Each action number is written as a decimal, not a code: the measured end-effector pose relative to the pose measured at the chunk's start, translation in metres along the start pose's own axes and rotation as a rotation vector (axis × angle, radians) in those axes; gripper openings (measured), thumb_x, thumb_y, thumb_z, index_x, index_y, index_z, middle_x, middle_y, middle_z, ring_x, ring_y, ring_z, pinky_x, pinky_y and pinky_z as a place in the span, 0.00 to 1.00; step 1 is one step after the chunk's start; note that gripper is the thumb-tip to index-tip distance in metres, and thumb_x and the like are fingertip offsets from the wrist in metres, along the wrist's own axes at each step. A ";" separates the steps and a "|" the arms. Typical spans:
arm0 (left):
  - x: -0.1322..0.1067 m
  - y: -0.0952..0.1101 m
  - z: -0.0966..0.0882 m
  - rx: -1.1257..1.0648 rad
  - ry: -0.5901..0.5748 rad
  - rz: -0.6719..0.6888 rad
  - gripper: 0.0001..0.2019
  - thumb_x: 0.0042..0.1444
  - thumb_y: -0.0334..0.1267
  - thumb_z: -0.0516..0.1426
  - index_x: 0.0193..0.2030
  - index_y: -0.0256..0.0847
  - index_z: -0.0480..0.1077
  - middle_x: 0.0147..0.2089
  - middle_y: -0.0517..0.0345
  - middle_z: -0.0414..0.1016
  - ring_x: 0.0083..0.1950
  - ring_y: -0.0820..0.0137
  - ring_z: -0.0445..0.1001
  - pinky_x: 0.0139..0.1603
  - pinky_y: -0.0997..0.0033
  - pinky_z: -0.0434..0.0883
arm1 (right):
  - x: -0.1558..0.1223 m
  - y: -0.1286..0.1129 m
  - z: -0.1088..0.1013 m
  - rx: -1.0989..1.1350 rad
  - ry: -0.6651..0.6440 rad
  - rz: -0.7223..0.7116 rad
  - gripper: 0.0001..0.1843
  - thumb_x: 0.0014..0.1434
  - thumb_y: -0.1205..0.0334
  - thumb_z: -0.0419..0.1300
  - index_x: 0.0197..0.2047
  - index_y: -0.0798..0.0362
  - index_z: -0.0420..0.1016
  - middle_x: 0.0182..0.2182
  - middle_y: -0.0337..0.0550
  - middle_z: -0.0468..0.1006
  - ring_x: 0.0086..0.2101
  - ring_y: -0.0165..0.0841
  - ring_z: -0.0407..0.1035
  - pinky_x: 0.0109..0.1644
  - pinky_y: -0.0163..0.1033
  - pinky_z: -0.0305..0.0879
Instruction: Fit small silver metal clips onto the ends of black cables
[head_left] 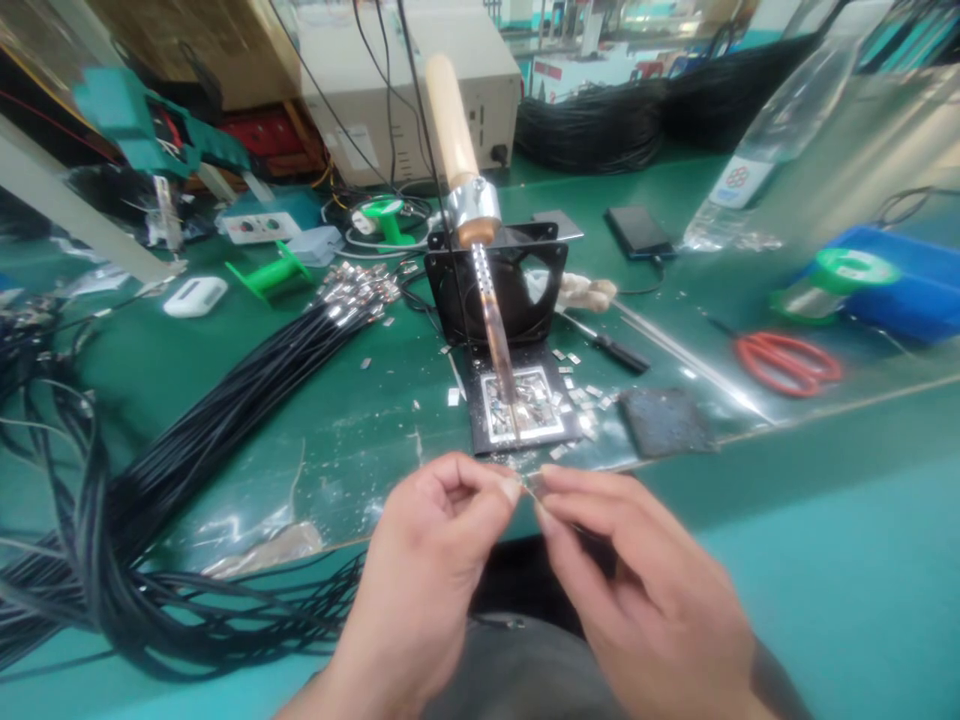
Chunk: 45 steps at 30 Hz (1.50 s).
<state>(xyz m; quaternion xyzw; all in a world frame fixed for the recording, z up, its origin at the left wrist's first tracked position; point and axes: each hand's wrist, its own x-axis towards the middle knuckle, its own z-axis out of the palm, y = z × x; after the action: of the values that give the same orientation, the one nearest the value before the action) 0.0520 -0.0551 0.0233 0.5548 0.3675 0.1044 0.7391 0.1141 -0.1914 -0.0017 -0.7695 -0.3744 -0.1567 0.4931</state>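
My left hand [439,545] is closed in a pinch, thumb against forefinger, at the table's front edge. My right hand [645,575] faces it, thumb and fingertips pinched too. Between the two sets of fingertips runs a thin wire [531,489]; its ends are hidden by the fingers and blurred. Just beyond the hands, a soldering iron [454,125] with a wooden handle slants down, its tip over a pale-rimmed tray [489,425] of small metal pieces. A black fan frame [442,290] stands behind the iron's shaft.
A bundle of black cables [217,410] with metal ends lies left, hanging past the table edge. Small metal pieces [589,425] are scattered beside a dark square pad [667,420]. Red-handled scissors [787,362], a solder spool [840,280], a blue bin [919,285] and a plastic bottle [780,130] stand right.
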 end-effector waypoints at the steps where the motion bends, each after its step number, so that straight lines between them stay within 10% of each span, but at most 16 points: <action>1: 0.000 0.001 0.000 -0.001 0.001 -0.005 0.10 0.50 0.40 0.69 0.25 0.40 0.75 0.23 0.66 0.70 0.21 0.80 0.53 0.21 0.75 0.52 | 0.000 0.000 0.000 -0.004 0.002 -0.004 0.08 0.64 0.74 0.63 0.38 0.55 0.83 0.41 0.46 0.89 0.40 0.27 0.85 0.53 0.24 0.78; 45: 0.012 0.020 0.007 -0.019 -0.007 0.004 0.09 0.50 0.38 0.69 0.26 0.41 0.74 0.14 0.71 0.60 0.18 0.79 0.51 0.21 0.76 0.52 | 0.021 0.002 0.008 -0.012 0.033 -0.004 0.07 0.64 0.73 0.65 0.38 0.55 0.84 0.40 0.45 0.89 0.39 0.28 0.85 0.54 0.28 0.80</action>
<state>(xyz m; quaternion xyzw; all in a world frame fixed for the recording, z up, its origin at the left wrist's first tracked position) 0.0700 -0.0460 0.0365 0.5488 0.3628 0.1073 0.7454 0.1287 -0.1761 0.0065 -0.7690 -0.3670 -0.1728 0.4940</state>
